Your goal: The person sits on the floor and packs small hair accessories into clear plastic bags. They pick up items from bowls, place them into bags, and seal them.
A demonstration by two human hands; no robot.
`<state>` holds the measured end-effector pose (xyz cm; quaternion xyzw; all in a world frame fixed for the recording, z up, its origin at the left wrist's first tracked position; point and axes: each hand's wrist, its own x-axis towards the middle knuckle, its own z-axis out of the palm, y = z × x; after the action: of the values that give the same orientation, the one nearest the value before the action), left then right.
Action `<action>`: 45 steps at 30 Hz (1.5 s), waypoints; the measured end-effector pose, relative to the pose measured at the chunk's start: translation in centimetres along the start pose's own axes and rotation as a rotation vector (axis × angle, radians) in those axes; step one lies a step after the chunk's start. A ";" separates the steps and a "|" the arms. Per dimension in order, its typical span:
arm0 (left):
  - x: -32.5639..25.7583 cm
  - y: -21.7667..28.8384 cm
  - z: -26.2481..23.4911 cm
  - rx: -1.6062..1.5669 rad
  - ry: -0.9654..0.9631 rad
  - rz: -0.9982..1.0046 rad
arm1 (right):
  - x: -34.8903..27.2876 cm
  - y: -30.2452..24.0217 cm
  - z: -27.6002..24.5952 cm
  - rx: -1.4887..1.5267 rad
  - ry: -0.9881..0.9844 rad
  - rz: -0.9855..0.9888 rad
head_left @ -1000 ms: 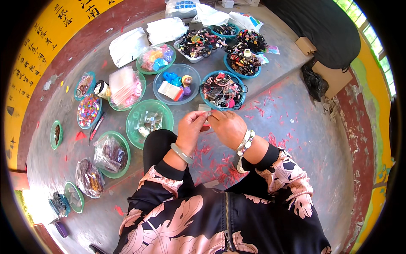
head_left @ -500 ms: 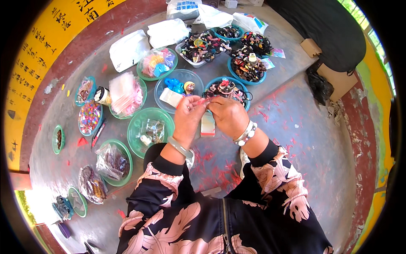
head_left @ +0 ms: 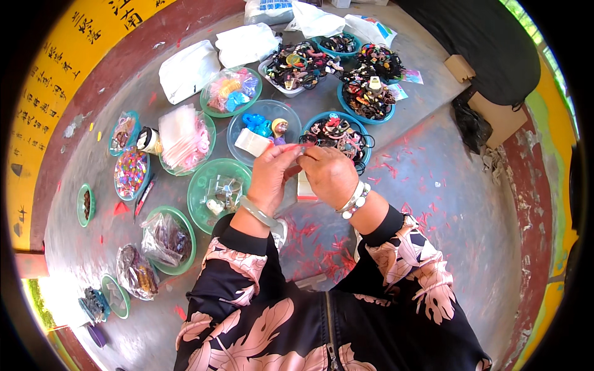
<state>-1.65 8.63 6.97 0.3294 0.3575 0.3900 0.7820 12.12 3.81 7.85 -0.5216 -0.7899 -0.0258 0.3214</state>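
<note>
My left hand (head_left: 270, 178) and my right hand (head_left: 330, 178) meet in front of me with their fingertips pinched close together. Between them is a small reddish bit, too small and covered to name. Just beneath my right hand, a small white and red box (head_left: 305, 189) is partly hidden. Beyond my fingers stand a clear bowl (head_left: 233, 143), holding blue shiny pieces, a white block and a small doll-like figure, and a blue bowl (head_left: 370, 147) heaped with dark and pink hair ties. A green bowl (head_left: 197, 199) with small plastic packets sits beside my left wrist.
Hair ties also fill a blue bowl (head_left: 382, 119) and a white tray (head_left: 291, 94) farther back. White bags (head_left: 189, 71) lie behind. At left are a bowl of colourful small pieces (head_left: 131, 173), a red cutter knife (head_left: 144, 196) and a green bowl (head_left: 187, 263). Red scraps (head_left: 337, 256) litter the floor.
My hands stay pinched together, with only a slight shift of the fingers and a small turn of the right wrist. The whole view has moved a little; the bowls stand as before.
</note>
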 end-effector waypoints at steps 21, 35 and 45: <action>-0.4 -1.0 0.3 0.106 0.198 0.191 | -1.3 8.0 -1.4 0.244 0.323 0.654; 0.4 -0.9 -1.3 -0.045 0.174 0.068 | -3.0 15.2 8.9 -0.402 -0.292 0.753; 0.5 -0.7 -1.2 -0.042 0.177 0.080 | -3.8 20.1 6.0 0.531 0.161 1.205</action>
<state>-2.16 9.02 5.58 0.2913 0.4034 0.4560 0.7379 27.08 12.19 -4.86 -0.7716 -0.3132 0.3151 0.4552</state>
